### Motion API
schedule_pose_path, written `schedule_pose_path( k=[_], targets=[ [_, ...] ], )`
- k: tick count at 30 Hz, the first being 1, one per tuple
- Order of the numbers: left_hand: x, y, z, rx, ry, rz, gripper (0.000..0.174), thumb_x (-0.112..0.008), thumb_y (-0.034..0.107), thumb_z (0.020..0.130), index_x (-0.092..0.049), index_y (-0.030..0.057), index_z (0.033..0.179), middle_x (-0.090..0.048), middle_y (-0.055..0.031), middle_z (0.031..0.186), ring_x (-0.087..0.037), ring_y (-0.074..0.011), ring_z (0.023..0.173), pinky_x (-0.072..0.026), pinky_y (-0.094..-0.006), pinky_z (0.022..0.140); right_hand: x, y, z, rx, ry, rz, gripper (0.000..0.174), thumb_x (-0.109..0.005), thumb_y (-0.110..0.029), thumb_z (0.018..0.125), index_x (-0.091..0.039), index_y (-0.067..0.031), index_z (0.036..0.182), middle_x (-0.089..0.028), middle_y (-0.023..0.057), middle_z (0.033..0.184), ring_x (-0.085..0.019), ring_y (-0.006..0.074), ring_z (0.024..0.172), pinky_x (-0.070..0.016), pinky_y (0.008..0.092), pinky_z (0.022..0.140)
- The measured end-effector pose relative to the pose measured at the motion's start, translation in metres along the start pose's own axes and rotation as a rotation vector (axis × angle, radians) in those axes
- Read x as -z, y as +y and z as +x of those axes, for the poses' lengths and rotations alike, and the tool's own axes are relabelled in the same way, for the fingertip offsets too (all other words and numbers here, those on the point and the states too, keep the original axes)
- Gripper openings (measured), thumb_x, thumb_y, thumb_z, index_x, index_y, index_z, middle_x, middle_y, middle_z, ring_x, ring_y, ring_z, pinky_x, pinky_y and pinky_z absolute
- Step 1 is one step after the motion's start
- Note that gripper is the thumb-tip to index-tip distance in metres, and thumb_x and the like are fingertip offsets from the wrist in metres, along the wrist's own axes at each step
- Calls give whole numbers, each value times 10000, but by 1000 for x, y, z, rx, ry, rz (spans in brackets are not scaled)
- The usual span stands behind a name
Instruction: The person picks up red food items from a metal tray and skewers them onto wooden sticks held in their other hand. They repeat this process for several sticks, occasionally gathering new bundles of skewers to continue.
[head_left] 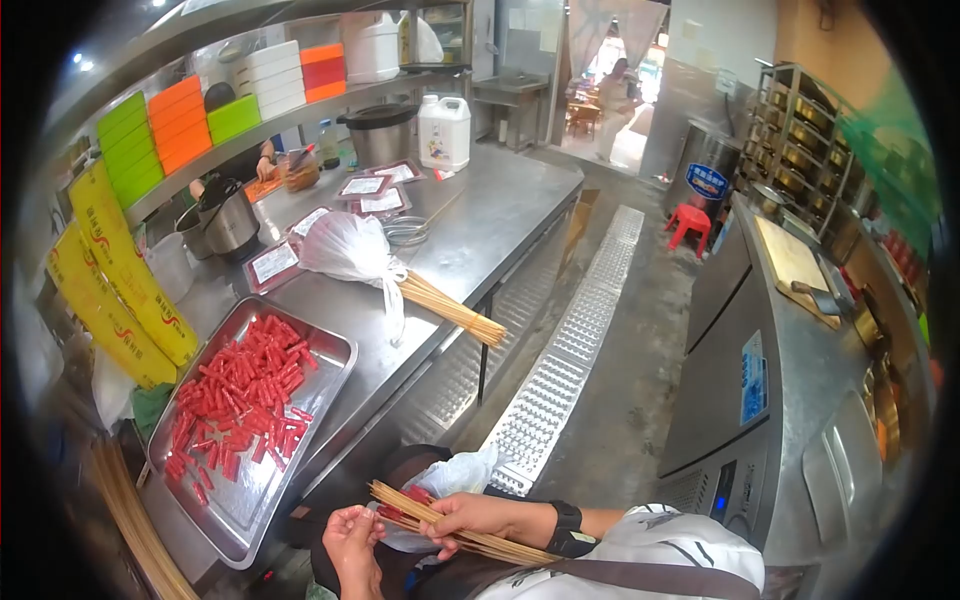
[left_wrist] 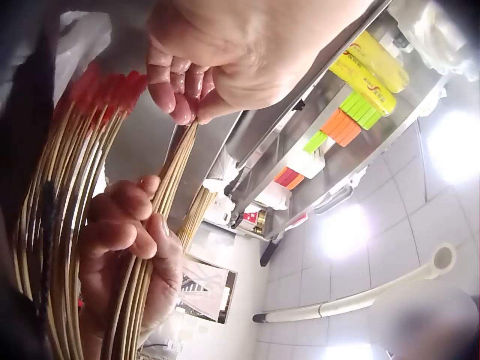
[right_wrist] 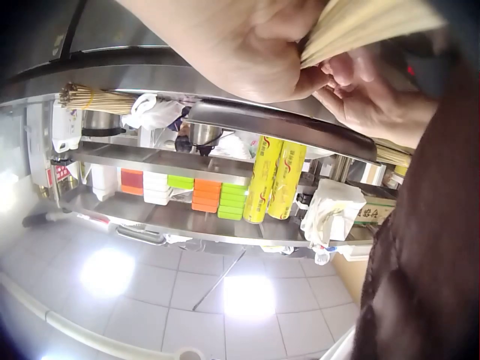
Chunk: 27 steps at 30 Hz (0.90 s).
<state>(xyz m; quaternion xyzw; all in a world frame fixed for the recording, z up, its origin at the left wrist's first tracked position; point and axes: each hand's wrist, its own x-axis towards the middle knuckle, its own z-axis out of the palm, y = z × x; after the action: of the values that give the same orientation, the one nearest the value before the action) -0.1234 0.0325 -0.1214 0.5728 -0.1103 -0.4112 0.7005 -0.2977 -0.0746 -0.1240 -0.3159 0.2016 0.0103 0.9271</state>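
My right hand [head_left: 475, 515] grips a bundle of thin bamboo skewers [left_wrist: 169, 169], its fingers curled round them below the tips. My left hand [head_left: 352, 545] brings thumb and fingertips together on the skewer tips, as the left wrist view [left_wrist: 225, 52] shows; anything inside that pinch is hidden. Beside the bare bundle run several skewers with red pieces [left_wrist: 97, 97] on their ends, over a white plastic bag [head_left: 455, 472] at the lap. To the left, a steel tray [head_left: 340, 365] holds a heap of short red meat-like pieces [head_left: 250, 385].
A steel table [head_left: 490, 220] carries the tray, a white bag [head_left: 345, 245] with skewers [head_left: 450, 308] sticking out, flat labelled packs [head_left: 272, 264] and a white jug [head_left: 443, 132]. More long skewers [head_left: 135, 520] stand at the lower left. A cleaver [head_left: 818, 297] lies on the right-hand counter.
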Motion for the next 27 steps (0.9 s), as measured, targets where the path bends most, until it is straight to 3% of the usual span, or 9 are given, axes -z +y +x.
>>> schedule_pose_path(
  k=[5, 7, 11, 12, 15, 19, 22, 26, 27],
  targets=[
    [0, 46, -4, -100, -234, 384, 129, -572, 72, 883, -592, -15, 976, -609, -51, 732, -559, -114, 616, -456, -246, 546, 5, -9, -7, 18, 39, -15, 160, -595, -99, 869, -560, 11, 979, -590, 42, 783, -595, 108, 578, -571, 343, 688],
    [-1, 81, -17, -266, -208, 630, 150, -562, 112, 887, -596, -32, 912, -577, -32, 691, -525, -96, 601, -442, -256, 558, -3, -17, -11, -6, 149, -118, 129, -591, -92, 854, -559, 2, 936, -596, 71, 727, -594, 143, 559, -570, 365, 668],
    [8, 139, -26, -306, 15, 783, 221, -570, 201, 877, -630, -9, 906, -615, -28, 706, -559, -99, 595, -455, -264, 582, -21, -23, -14, -20, 198, -92, 85, -571, -58, 850, -548, -10, 915, -549, 39, 671, -559, 113, 530, -561, 313, 635],
    [10, 149, -19, -346, 82, 829, 205, -574, 182, 863, -637, -7, 909, -615, -58, 703, -557, -112, 603, -455, -263, 588, -19, -23, -12, -47, 169, -84, 85, -571, -58, 850, -548, -10, 915, -549, 39, 671, -559, 113, 530, -561, 313, 635],
    [26, 161, 16, -533, 204, 1202, 214, -585, 137, 815, -641, 26, 990, -660, -169, 876, -637, -312, 835, -489, -381, 740, -17, -19, -7, -6, 156, -67, 90, -568, -56, 853, -542, -4, 921, -552, 43, 689, -549, 111, 527, -555, 307, 631],
    [21, 163, 60, -567, 192, 1448, 279, -632, 98, 777, -629, 25, 1046, -655, -157, 933, -629, -298, 896, -481, -386, 782, -15, -22, -6, -4, 135, -30, 99, -573, -62, 857, -538, 1, 925, -551, 45, 695, -543, 110, 536, -552, 311, 641],
    [9, 170, 84, -314, 38, 1711, 331, -632, 93, 757, -622, 60, 1087, -646, -173, 1002, -607, -331, 968, -475, -416, 814, -12, -23, -8, 1, 129, -13, 99, -574, -68, 860, -537, -1, 924, -555, 45, 702, -545, 109, 542, -551, 310, 646],
    [12, 160, 102, -301, 26, 1848, 326, -575, 35, 723, -635, 41, 1043, -633, -220, 998, -600, -365, 982, -479, -435, 831, -8, -24, -10, 0, 114, -39, 91, -567, -79, 870, -535, -9, 918, -560, 45, 715, -546, 109, 546, -551, 310, 649],
    [18, 156, 105, -342, 43, 1829, 346, -610, 58, 743, -618, 63, 1089, -642, -187, 991, -617, -319, 949, -487, -405, 808, -8, -24, -11, 1, 110, -56, 84, -566, -81, 871, -535, -14, 913, -559, 45, 711, -547, 109, 548, -551, 311, 649]
  ],
)
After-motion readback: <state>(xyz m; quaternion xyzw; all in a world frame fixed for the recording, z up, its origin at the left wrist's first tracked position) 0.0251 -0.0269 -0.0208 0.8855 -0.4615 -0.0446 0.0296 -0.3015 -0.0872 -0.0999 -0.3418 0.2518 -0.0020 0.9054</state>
